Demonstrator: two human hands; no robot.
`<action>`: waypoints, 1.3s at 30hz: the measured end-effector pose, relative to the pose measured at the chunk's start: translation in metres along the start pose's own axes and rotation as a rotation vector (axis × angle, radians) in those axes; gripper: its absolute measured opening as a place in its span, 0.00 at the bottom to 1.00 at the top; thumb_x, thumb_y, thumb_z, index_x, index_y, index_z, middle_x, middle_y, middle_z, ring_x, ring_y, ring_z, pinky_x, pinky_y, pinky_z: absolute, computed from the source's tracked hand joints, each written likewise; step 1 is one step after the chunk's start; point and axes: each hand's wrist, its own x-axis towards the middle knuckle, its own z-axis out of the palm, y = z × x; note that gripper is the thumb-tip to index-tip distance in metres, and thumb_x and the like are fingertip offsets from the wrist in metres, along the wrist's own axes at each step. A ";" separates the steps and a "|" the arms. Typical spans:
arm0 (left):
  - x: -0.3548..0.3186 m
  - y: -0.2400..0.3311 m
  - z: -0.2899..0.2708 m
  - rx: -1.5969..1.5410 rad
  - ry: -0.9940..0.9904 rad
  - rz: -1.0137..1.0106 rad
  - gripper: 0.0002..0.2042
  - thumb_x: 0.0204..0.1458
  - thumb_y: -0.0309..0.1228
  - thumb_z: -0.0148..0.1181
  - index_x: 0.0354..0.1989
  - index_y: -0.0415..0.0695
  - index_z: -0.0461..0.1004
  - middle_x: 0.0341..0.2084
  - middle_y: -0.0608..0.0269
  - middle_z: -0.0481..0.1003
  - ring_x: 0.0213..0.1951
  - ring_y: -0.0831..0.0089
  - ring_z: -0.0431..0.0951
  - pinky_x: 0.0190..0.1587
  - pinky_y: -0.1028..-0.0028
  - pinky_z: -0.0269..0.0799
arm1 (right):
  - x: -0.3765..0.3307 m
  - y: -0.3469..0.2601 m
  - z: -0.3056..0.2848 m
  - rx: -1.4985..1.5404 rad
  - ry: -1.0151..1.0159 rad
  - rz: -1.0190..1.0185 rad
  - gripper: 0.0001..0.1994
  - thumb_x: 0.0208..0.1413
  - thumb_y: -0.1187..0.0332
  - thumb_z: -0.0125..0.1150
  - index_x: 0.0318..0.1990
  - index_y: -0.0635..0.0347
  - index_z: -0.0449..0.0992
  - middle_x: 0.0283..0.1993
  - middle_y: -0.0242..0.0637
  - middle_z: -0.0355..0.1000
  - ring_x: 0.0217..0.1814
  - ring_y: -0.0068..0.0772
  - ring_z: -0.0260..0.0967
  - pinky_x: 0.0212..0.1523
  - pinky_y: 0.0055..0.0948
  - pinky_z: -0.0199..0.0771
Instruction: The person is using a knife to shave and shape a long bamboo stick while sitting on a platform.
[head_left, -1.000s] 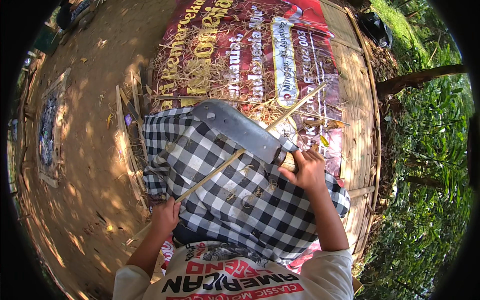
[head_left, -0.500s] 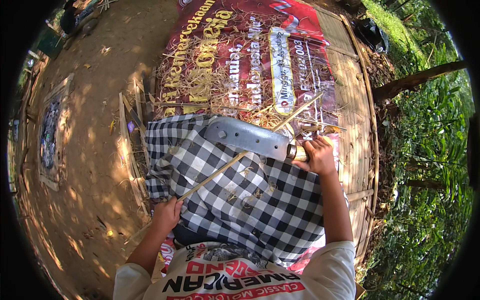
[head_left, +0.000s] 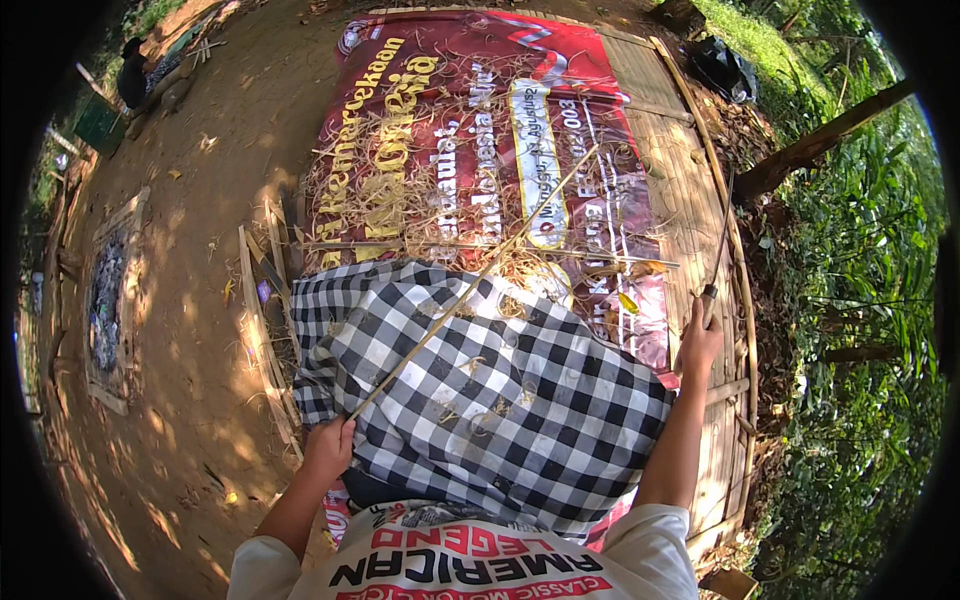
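Note:
My left hand (head_left: 328, 450) is closed round the near end of a long thin bamboo strip (head_left: 424, 340). The strip slants forward and right, over the black-and-white checked cloth (head_left: 560, 430) on my lap, its far end above a red printed banner (head_left: 590, 75). Out to the right, over the bamboo platform, my right hand (head_left: 702, 342) grips the handle of a broad-bladed cleaver (head_left: 724, 228). The blade points away from me and shows nearly edge-on, apart from the strip. Thin curly shavings (head_left: 515, 290) lie on the banner and a few on the cloth.
The banner covers much of a bamboo slat platform (head_left: 690, 190). Wooden pieces (head_left: 258, 330) lie along its left side, by bare soil. A log (head_left: 830, 140) juts in at right before green plants (head_left: 860, 350). A framed pit (head_left: 105, 300) is far left; a person (head_left: 135, 72) sits beyond.
My right hand has swung the cleaver off the strip to the right, turning its blade from flat across my lap to edge-on. The left hand still holds the strip.

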 end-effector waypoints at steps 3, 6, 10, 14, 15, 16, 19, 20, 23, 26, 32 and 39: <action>0.003 0.003 0.000 -0.008 -0.001 0.002 0.16 0.60 0.37 0.45 0.29 0.37 0.72 0.17 0.41 0.71 0.24 0.40 0.72 0.28 0.50 0.65 | 0.003 -0.004 0.004 0.081 -0.049 -0.066 0.20 0.56 0.55 0.60 0.25 0.66 0.72 0.16 0.30 0.63 0.18 0.20 0.56 0.19 0.26 0.55; 0.006 0.010 -0.004 -0.020 0.007 -0.017 0.20 0.59 0.39 0.46 0.23 0.35 0.72 0.16 0.40 0.69 0.23 0.41 0.72 0.26 0.53 0.65 | -0.006 -0.018 0.010 0.022 -0.112 -0.223 0.19 0.51 0.57 0.65 0.32 0.70 0.75 0.19 0.43 0.67 0.20 0.27 0.59 0.24 0.32 0.62; 0.008 0.016 -0.017 -0.066 -0.047 -0.067 0.24 0.60 0.42 0.46 0.20 0.33 0.69 0.13 0.42 0.66 0.18 0.46 0.69 0.23 0.59 0.63 | -0.038 -0.060 0.014 -0.051 -0.159 -0.551 0.21 0.45 0.54 0.69 0.35 0.65 0.76 0.18 0.46 0.70 0.21 0.45 0.70 0.23 0.36 0.67; 0.006 0.000 -0.015 -0.187 -0.186 -0.089 0.26 0.61 0.44 0.46 0.19 0.31 0.66 0.11 0.45 0.64 0.15 0.54 0.63 0.22 0.61 0.61 | -0.076 -0.088 0.037 -0.138 -0.321 -0.835 0.23 0.40 0.46 0.70 0.27 0.59 0.74 0.16 0.40 0.68 0.18 0.42 0.69 0.22 0.36 0.68; 0.006 0.003 -0.016 -0.203 -0.221 -0.088 0.26 0.61 0.43 0.46 0.19 0.31 0.66 0.11 0.45 0.64 0.15 0.55 0.63 0.22 0.61 0.61 | -0.084 -0.090 0.043 -0.088 -0.346 -0.912 0.24 0.40 0.45 0.69 0.26 0.58 0.73 0.15 0.38 0.67 0.18 0.41 0.69 0.21 0.36 0.68; 0.006 0.003 -0.016 -0.201 -0.227 -0.112 0.26 0.61 0.43 0.47 0.17 0.32 0.64 0.09 0.51 0.61 0.15 0.64 0.60 0.22 0.63 0.60 | -0.094 -0.093 0.048 -0.096 -0.379 -0.959 0.25 0.41 0.43 0.67 0.25 0.58 0.72 0.15 0.38 0.67 0.18 0.41 0.68 0.21 0.35 0.68; 0.008 0.008 -0.020 -0.197 -0.317 -0.170 0.27 0.61 0.44 0.47 0.16 0.33 0.64 0.09 0.58 0.58 0.16 0.73 0.58 0.22 0.66 0.59 | -0.116 -0.090 0.058 -0.173 -0.559 -1.077 0.29 0.46 0.36 0.58 0.22 0.59 0.69 0.13 0.39 0.67 0.16 0.41 0.68 0.20 0.35 0.68; 0.008 0.005 -0.016 -0.213 -0.308 -0.158 0.27 0.61 0.44 0.48 0.15 0.34 0.63 0.09 0.62 0.57 0.17 0.77 0.57 0.21 0.68 0.58 | -0.119 -0.086 0.062 -0.208 -0.595 -1.097 0.29 0.45 0.36 0.58 0.23 0.58 0.69 0.15 0.40 0.68 0.18 0.42 0.69 0.21 0.36 0.69; 0.008 0.008 -0.016 -0.231 -0.269 -0.152 0.27 0.60 0.44 0.48 0.15 0.34 0.63 0.09 0.62 0.57 0.17 0.77 0.56 0.20 0.68 0.58 | -0.123 -0.085 0.066 -0.324 -0.686 -1.086 0.30 0.46 0.35 0.56 0.24 0.58 0.71 0.14 0.41 0.68 0.17 0.42 0.69 0.20 0.37 0.69; 0.003 0.002 -0.008 -0.090 -0.171 -0.119 0.23 0.59 0.42 0.50 0.18 0.34 0.69 0.10 0.50 0.65 0.15 0.60 0.66 0.21 0.64 0.61 | -0.123 -0.090 0.067 -0.340 -0.732 -1.036 0.31 0.46 0.33 0.54 0.26 0.58 0.73 0.12 0.40 0.67 0.14 0.42 0.68 0.19 0.37 0.69; -0.002 0.017 0.003 0.030 -0.015 -0.122 0.18 0.57 0.39 0.52 0.22 0.36 0.74 0.14 0.45 0.70 0.21 0.46 0.73 0.23 0.58 0.65 | -0.122 -0.091 0.069 -0.262 -0.739 -1.018 0.31 0.47 0.33 0.54 0.26 0.58 0.74 0.10 0.40 0.66 0.13 0.42 0.67 0.17 0.36 0.68; -0.004 0.024 0.004 0.169 0.006 -0.087 0.18 0.56 0.39 0.53 0.20 0.38 0.74 0.13 0.46 0.70 0.20 0.47 0.73 0.23 0.57 0.65 | -0.127 -0.094 0.075 -0.261 -0.763 -0.992 0.30 0.47 0.35 0.54 0.26 0.59 0.74 0.11 0.40 0.66 0.13 0.41 0.67 0.17 0.34 0.68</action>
